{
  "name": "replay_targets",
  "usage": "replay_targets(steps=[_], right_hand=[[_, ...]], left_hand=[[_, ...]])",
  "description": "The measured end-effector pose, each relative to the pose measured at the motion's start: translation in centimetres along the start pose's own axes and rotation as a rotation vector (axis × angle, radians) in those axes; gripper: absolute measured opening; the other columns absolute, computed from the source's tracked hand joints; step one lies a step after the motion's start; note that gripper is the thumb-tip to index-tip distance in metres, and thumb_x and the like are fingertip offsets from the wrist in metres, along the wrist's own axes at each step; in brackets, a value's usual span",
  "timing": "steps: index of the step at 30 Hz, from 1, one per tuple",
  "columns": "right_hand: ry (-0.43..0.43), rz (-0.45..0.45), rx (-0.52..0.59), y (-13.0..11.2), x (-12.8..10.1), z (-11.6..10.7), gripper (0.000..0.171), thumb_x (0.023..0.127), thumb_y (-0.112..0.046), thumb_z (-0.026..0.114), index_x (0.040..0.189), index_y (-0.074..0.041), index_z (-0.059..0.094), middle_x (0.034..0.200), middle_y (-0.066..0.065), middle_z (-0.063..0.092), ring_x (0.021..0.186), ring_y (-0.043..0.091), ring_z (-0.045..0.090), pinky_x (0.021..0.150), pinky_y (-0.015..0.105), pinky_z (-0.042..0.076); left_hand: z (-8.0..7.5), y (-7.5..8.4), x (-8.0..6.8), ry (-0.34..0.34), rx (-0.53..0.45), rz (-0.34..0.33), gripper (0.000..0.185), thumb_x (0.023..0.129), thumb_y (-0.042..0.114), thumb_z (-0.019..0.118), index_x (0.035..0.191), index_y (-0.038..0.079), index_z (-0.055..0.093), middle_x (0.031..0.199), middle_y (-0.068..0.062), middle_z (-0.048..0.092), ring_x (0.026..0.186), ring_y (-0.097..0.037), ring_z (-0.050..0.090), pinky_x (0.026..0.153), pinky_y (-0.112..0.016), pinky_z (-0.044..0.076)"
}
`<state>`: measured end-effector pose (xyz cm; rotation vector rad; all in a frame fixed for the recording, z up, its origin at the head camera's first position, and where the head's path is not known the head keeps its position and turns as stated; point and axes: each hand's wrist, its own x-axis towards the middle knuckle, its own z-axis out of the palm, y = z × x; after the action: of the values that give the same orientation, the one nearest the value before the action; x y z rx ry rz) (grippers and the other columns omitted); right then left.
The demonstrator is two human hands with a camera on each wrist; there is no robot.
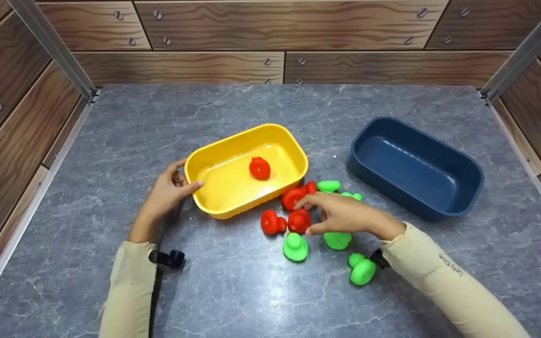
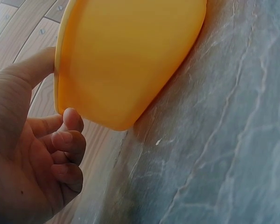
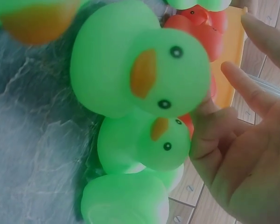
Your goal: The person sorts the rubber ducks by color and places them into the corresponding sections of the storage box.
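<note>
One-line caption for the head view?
Left hand holds the yellow tub with one red duck inside; right hand reaches among red and green ducks.

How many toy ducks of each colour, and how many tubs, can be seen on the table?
Red ducks: 4
Green ducks: 5
Tubs: 2
Total: 11; the right hand may hide more.
</note>
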<state>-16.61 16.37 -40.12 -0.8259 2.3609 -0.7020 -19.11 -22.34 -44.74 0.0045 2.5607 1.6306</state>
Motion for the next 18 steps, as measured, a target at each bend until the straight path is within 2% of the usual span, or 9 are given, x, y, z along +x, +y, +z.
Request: replay_targets(steps=[7,14,18], right_hand=[[-0.03,0.023,-0.038,-0.2,0.16,0.07,0.054,0.085,-0.031,0.073,0.133,-0.014,0.055,0.126,0.005,0.059,0.079,0.013,0.053,0.077,0.03,0.047],[-0.045,0.028,-0.106,-0.54,0.35,0.17,0.053,0.085,-0.03,0.073,0.133,-0.016,0.056,0.128,0.007,0.06,0.099,0.021,0.057,0.09,0.041,0.049],[-0.048,0.017,-0.141,-0.63,0.49,0.25,0.049,0.086,-0.029,0.072,0.131,-0.019,0.057,0.126,0.005,0.062,0.1,0.021,0.057,0.088,0.041,0.049]], left_hand=[[0.14,-0.14,-0.08,0.016,0.005,0.014,0.073,0.083,0.022,0.075,0.144,0.002,0.039,0.08,-0.001,0.048,0.063,-0.009,0.043,0.056,-0.019,0.037],[0.14,-0.19,-0.03,0.012,0.02,0.014,0.074,0.084,0.022,0.075,0.144,0.001,0.038,0.08,-0.001,0.049,0.063,-0.009,0.044,0.056,-0.019,0.038],[0.11,-0.2,0.01,0.008,0.026,0.009,0.075,0.084,0.024,0.074,0.145,0.001,0.037,0.08,-0.002,0.049,0.064,-0.009,0.044,0.056,-0.019,0.039]])
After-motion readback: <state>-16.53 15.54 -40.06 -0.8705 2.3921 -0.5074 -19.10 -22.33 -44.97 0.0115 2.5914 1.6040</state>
